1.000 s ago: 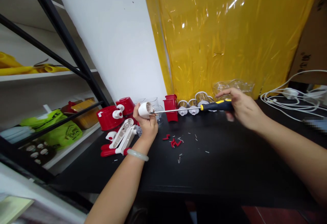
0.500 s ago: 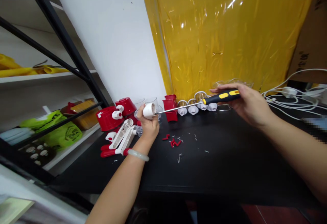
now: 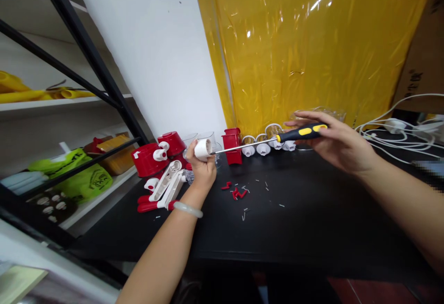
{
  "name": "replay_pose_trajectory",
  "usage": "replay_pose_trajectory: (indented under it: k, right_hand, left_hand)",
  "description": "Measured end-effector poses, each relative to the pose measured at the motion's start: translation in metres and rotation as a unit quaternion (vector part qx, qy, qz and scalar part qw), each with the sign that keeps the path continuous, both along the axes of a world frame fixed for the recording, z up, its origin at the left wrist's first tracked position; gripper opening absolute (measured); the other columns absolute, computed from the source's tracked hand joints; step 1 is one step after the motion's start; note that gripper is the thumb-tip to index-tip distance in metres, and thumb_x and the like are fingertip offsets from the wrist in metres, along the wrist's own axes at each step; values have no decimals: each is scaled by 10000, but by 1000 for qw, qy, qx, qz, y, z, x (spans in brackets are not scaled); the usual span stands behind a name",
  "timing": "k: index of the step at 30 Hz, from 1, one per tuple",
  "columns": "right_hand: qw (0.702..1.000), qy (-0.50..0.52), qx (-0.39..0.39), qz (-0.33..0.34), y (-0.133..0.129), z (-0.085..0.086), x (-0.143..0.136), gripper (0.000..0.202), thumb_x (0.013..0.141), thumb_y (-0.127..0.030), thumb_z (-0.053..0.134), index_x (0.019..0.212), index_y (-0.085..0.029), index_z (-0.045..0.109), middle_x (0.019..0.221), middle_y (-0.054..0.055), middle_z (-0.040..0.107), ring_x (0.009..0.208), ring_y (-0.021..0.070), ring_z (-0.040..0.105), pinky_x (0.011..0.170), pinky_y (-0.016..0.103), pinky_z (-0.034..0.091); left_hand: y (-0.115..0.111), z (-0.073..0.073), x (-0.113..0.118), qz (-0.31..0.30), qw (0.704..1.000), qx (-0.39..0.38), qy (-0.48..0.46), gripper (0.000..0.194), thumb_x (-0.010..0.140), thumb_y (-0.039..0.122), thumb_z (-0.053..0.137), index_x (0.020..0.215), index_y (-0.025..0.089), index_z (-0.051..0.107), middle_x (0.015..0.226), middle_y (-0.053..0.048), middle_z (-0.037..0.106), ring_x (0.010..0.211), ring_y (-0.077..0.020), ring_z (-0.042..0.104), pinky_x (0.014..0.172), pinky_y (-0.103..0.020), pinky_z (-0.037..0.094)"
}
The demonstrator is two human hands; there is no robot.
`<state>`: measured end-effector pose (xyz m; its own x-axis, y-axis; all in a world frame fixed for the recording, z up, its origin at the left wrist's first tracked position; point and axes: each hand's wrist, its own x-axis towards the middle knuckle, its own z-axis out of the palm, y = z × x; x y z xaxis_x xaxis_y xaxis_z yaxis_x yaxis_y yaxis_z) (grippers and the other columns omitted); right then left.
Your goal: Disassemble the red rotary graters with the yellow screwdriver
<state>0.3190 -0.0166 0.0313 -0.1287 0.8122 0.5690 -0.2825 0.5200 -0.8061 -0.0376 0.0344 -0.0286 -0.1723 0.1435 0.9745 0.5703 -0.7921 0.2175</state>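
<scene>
My left hand (image 3: pixel 204 170) is closed around a white cylindrical plastic part (image 3: pixel 202 149), its hollow end facing right. In my right hand (image 3: pixel 338 142) is a long screwdriver (image 3: pixel 301 132) with a black and yellow handle. Thumb and fingers are on the handle, with some fingers loosened. The shaft runs left, and its tip meets the white part's open end; what sits inside is too small to tell. Below on the black table lie small red pieces (image 3: pixel 238 193) and several loose screws (image 3: pixel 244 214).
Red housings (image 3: pixel 147 160) and white cranks with red handles (image 3: pixel 166 188) lie at left. A red hopper (image 3: pixel 231 146) and several grater drums (image 3: pixel 262 145) stand along the back. White cables (image 3: pixel 391 130) are tangled at right. A black-framed shelf (image 3: pixel 104 82) borders the left.
The fingers of my right hand have loosened and shifted on the screwdriver handle. My left hand and the white part stay in nearly the same place.
</scene>
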Motion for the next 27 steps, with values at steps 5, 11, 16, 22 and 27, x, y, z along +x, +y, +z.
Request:
replay_pose_trajectory:
  k: [5,11,16,22,27]
  right_hand:
    - [972,-163,-29,-164,4,-3,4,511,923,-625,523,749,-189,725,448,-7,445,404,129,400,442,304,352]
    - [1000,28,1,-13,5,-2,0,469,593,-230,837,1016,-334,664,1034,-10,655,904,179,638,726,282,533]
    - [991,-85,-15,-103,12,-6,5,389,856,-605,606,943,-233,681,668,18,626,552,173,588,524,305,479]
    - [996,-49,14,-68,16,-9,5,261,683,-356,806,898,-285,676,938,4,656,817,171,632,683,281,520]
    - [997,-30,9,-69,13,-9,3,292,772,-514,711,909,-260,668,865,44,683,739,210,671,637,339,539]
  left_hand:
    - [1,0,-2,-9,1000,-5,-1,621,884,430,684,1385,275,353,1353,-138,518,1166,-254,615,980,-467,538]
    - [4,-2,-4,-22,1000,-3,15,648,882,451,685,1407,296,338,1368,-123,516,1181,-254,617,1029,-483,501]
    - [5,-5,-3,-19,999,-5,26,643,901,458,658,1425,306,319,1373,-122,516,1198,-251,605,1050,-480,477]
    - [5,-4,-4,-13,999,-9,29,638,929,466,614,1445,286,286,1368,-139,518,1180,-251,613,1031,-476,489]
    - [4,-5,-1,-6,999,-9,37,634,936,452,607,1457,292,284,1375,-143,521,1215,-256,600,1041,-476,490]
